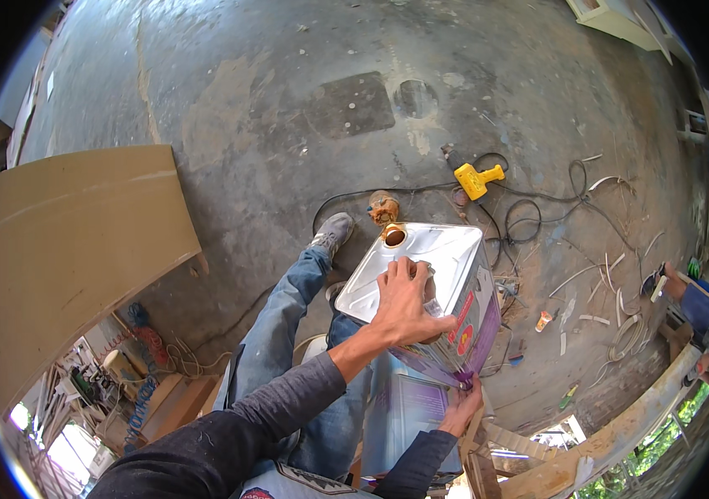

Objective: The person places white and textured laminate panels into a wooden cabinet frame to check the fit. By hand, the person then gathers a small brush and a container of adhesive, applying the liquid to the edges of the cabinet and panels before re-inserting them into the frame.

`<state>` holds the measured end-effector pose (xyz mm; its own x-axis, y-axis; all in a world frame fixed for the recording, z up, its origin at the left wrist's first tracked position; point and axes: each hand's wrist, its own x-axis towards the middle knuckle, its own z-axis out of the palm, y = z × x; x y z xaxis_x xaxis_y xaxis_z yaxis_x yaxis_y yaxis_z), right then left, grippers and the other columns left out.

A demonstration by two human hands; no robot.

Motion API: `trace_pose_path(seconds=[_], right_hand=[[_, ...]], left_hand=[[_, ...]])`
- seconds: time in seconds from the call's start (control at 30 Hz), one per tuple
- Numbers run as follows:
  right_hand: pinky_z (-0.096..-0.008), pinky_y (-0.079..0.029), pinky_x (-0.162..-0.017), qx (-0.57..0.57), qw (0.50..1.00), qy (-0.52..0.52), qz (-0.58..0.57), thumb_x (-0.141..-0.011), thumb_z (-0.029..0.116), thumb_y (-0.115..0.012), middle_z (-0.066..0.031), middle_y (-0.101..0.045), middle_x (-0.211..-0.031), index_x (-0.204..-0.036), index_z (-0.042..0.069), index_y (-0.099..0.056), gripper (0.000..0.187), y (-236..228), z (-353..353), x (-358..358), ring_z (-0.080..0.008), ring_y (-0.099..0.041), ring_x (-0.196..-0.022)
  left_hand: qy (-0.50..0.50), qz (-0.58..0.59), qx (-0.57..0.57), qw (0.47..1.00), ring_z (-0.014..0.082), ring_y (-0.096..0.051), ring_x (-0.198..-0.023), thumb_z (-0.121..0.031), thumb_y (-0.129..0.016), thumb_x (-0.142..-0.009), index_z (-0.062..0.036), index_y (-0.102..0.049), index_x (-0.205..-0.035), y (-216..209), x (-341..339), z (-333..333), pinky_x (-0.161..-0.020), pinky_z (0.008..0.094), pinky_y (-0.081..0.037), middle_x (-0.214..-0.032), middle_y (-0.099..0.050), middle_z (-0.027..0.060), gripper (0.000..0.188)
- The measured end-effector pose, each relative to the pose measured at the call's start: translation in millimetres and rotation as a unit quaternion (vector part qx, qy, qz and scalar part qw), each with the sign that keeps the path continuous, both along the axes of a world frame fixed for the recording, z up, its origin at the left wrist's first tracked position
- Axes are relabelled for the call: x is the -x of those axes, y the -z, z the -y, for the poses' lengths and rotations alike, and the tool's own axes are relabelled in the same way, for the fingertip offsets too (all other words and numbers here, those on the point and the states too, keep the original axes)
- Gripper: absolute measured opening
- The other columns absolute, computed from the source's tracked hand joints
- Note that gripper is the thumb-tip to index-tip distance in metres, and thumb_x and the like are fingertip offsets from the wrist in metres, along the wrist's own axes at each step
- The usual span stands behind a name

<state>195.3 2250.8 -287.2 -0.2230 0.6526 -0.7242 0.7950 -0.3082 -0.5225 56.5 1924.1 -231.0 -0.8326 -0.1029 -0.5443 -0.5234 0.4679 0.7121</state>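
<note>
A large rectangular metal can (447,249), with a bare silvery top and purple printed sides, is tilted away from me. My left hand (407,306) is closed round the handle on its top. Low on the can, my right hand (461,409) grips the bottom edge, fingers partly hidden. Amber liquid coats the round opening (394,238) at the can's far corner. Just beyond that spout, a small brown-stained container (383,206) is on the floor; whether liquid is falling into it I cannot tell. Below the tilted can is another blue-purple can (411,420).
A yellow heat gun (477,179) lies on the concrete floor, its black cord looping to the right. Pale offcut strips (620,308) are scattered there. A large brown panel (80,241) is at left. Another person (708,324) is at the right edge.
</note>
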Motion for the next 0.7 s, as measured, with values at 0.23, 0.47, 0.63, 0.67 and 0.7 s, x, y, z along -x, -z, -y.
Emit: trace_pose_path(seconds=[0.23, 0.47, 0.63, 0.67, 0.7], right_hand=[[-0.0321, -0.047, -0.080, -0.019, 1.000, -0.008, 0.009, -0.088, 0.030, -0.067, -0.0040, -0.064, -0.095, -0.107, 0.005, -0.065, 0.031, -11.4, 6.9, 5.2, -0.0175, -0.061, -0.089], [-0.0371, -0.044, -0.087, -0.011, 0.999, -0.027, 0.022, -0.086, 0.035, -0.069, -0.0033, -0.062, -0.101, -0.113, 0.006, -0.063, 0.040, -16.8, 7.4, 5.2, -0.0186, -0.059, -0.096], [-0.0387, -0.043, -0.088, 0.003, 1.000, -0.013, 0.008, -0.087, 0.027, -0.070, -0.0028, -0.059, -0.094, -0.108, 0.004, -0.064, 0.032, -20.9, 10.7, 8.7, -0.0165, -0.056, -0.093], [-0.0383, -0.043, -0.088, 0.003, 1.000, -0.010, 0.003, -0.087, 0.027, -0.070, -0.0030, -0.059, -0.093, -0.107, 0.003, -0.064, 0.031, -21.1, 11.4, 9.2, -0.0165, -0.057, -0.093], [-0.0379, -0.043, -0.087, 0.003, 1.000, -0.006, -0.001, -0.087, 0.027, -0.070, -0.0031, -0.059, -0.092, -0.106, 0.003, -0.064, 0.031, -21.2, 12.1, 9.6, -0.0164, -0.057, -0.092]], left_hand=[[-0.008, 0.001, 0.002, 1.000, 0.0359, -0.042, -0.109, -0.051, -0.077, -0.053, 0.0053, -0.052, -0.119, -4.9, -0.6, -0.6, -0.096, 0.0479, -0.032, -0.113, -0.046, 0.0221, 0.090], [-0.020, -0.006, 0.003, 1.000, 0.0348, -0.042, -0.109, -0.051, -0.078, -0.053, 0.0065, -0.052, -0.119, -6.4, -0.7, 0.4, -0.095, 0.0466, -0.033, -0.112, -0.046, 0.0216, 0.091], [-0.023, -0.006, -0.003, 1.000, 0.0342, -0.042, -0.108, -0.051, -0.077, -0.054, 0.0075, -0.051, -0.118, -8.2, -2.0, 1.9, -0.094, 0.0465, -0.033, -0.111, -0.046, 0.0217, 0.090], [-0.025, -0.010, -0.003, 1.000, 0.0341, -0.042, -0.108, -0.050, -0.077, -0.054, 0.0076, -0.051, -0.118, -8.8, -1.7, 2.4, -0.094, 0.0465, -0.033, -0.111, -0.046, 0.0217, 0.090], [-0.023, -0.003, -0.007, 1.000, 0.0341, -0.042, -0.108, -0.050, -0.077, -0.054, 0.0078, -0.051, -0.118, -9.7, -1.2, 2.8, -0.094, 0.0466, -0.032, -0.111, -0.046, 0.0217, 0.090]])
